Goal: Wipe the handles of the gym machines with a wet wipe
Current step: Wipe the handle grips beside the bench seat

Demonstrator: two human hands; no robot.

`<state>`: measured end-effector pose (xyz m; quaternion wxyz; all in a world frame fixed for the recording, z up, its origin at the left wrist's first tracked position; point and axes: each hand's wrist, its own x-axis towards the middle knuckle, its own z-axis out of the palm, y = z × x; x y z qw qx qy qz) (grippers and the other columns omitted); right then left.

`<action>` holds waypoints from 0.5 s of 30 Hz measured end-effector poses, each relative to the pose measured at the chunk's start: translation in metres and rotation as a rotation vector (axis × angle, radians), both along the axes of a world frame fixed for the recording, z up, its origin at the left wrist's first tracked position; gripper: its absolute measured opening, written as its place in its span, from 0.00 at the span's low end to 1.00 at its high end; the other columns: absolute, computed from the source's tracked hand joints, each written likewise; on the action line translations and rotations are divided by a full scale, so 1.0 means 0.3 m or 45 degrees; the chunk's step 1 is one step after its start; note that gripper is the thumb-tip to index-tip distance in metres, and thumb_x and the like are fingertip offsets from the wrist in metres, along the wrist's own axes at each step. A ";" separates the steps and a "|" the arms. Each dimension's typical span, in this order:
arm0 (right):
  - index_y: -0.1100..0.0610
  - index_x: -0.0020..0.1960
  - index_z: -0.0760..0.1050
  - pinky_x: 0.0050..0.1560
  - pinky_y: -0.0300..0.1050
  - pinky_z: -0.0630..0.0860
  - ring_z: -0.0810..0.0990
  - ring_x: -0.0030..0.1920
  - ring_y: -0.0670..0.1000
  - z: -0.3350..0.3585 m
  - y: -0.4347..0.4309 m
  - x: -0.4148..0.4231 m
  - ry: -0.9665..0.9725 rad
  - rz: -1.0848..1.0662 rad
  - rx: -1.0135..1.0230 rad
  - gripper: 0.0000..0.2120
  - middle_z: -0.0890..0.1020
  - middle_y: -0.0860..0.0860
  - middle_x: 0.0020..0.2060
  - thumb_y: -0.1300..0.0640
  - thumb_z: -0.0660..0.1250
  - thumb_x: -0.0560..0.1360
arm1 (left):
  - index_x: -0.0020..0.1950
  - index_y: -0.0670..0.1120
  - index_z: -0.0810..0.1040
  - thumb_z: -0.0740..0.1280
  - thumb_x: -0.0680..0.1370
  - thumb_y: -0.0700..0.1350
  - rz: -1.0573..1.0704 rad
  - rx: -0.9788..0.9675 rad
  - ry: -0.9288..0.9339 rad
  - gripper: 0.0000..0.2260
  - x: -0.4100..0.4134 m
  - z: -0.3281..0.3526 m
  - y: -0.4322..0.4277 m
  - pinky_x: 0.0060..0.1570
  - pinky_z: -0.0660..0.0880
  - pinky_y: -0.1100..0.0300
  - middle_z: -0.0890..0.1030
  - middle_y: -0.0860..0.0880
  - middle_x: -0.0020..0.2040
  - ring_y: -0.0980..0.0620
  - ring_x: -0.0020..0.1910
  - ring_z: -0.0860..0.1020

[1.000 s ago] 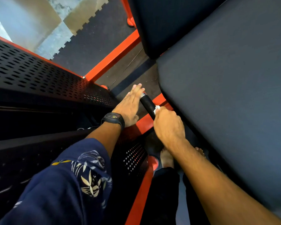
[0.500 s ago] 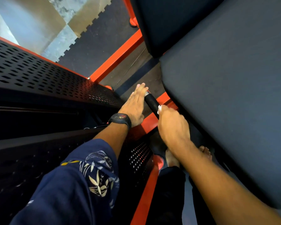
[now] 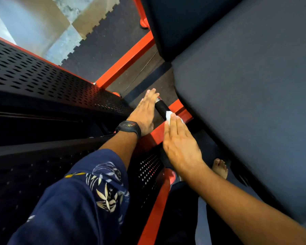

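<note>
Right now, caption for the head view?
Right hand presses white wipe onto black handle; left hand touches its tip.

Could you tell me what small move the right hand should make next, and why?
Probably slide the right hand forward, pushing the wet wipe along the black handle toward its silver end: the wipe covers only the near end, the rest is bare, and the left hand lies flat beside it.

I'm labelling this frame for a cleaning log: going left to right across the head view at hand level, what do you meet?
Black perforated panel → wristwatch → left hand → black handle → right hand, flat on the white wipe → dark seat pad.
</note>
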<state>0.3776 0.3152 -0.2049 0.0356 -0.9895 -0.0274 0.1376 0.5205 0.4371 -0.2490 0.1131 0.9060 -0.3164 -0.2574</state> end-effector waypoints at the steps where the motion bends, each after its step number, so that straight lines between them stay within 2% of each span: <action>1: 0.75 0.75 0.50 0.75 0.60 0.62 0.58 0.75 0.71 -0.005 0.004 0.014 0.010 0.028 0.013 0.25 0.55 0.76 0.73 0.67 0.45 0.80 | 0.80 0.37 0.48 0.67 0.67 0.28 -0.002 -0.010 -0.001 0.46 -0.003 -0.002 0.000 0.79 0.48 0.48 0.46 0.40 0.82 0.42 0.81 0.43; 2: 0.75 0.75 0.48 0.76 0.60 0.60 0.56 0.76 0.71 -0.011 0.001 0.006 -0.003 0.051 0.001 0.25 0.52 0.75 0.74 0.66 0.43 0.80 | 0.80 0.37 0.49 0.66 0.66 0.27 -0.003 -0.015 0.000 0.45 -0.003 -0.004 0.001 0.79 0.49 0.47 0.46 0.39 0.81 0.42 0.81 0.43; 4: 0.75 0.75 0.49 0.77 0.61 0.57 0.53 0.77 0.71 -0.042 -0.010 -0.050 -0.100 0.138 -0.115 0.26 0.51 0.74 0.75 0.66 0.43 0.79 | 0.80 0.37 0.48 0.66 0.67 0.28 0.003 -0.013 0.004 0.46 -0.001 -0.007 0.003 0.79 0.47 0.49 0.46 0.40 0.82 0.43 0.81 0.42; 6: 0.75 0.74 0.49 0.77 0.61 0.54 0.50 0.77 0.70 -0.045 -0.015 -0.062 -0.115 0.209 -0.162 0.27 0.48 0.74 0.75 0.63 0.50 0.80 | 0.81 0.38 0.48 0.66 0.67 0.28 0.011 -0.022 -0.007 0.45 0.002 -0.004 0.004 0.79 0.45 0.51 0.45 0.41 0.82 0.43 0.81 0.42; 8: 0.73 0.75 0.49 0.78 0.61 0.52 0.48 0.78 0.69 -0.044 -0.013 0.007 -0.101 0.203 -0.103 0.28 0.46 0.71 0.77 0.60 0.54 0.82 | 0.81 0.38 0.48 0.67 0.69 0.29 0.019 -0.042 0.010 0.44 0.005 0.000 0.003 0.79 0.45 0.51 0.46 0.40 0.82 0.43 0.81 0.42; 11: 0.67 0.77 0.56 0.77 0.62 0.46 0.45 0.78 0.69 -0.026 0.004 0.090 -0.014 0.243 -0.086 0.26 0.45 0.70 0.77 0.56 0.54 0.83 | 0.80 0.37 0.48 0.69 0.72 0.34 0.011 -0.042 0.039 0.42 0.005 0.005 -0.002 0.80 0.47 0.48 0.46 0.39 0.82 0.42 0.81 0.42; 13: 0.66 0.77 0.58 0.77 0.65 0.47 0.43 0.77 0.71 -0.028 0.000 0.058 0.015 0.318 -0.157 0.25 0.45 0.72 0.76 0.54 0.52 0.84 | 0.80 0.37 0.49 0.69 0.72 0.32 -0.003 -0.045 0.037 0.42 0.011 -0.003 0.006 0.79 0.48 0.47 0.46 0.40 0.82 0.42 0.81 0.43; 15: 0.69 0.77 0.56 0.77 0.65 0.49 0.43 0.77 0.72 -0.029 -0.011 0.023 0.022 0.414 -0.237 0.26 0.47 0.73 0.76 0.54 0.49 0.84 | 0.81 0.38 0.48 0.68 0.68 0.28 -0.019 -0.028 0.019 0.45 0.017 -0.013 0.012 0.79 0.49 0.47 0.46 0.40 0.82 0.42 0.81 0.43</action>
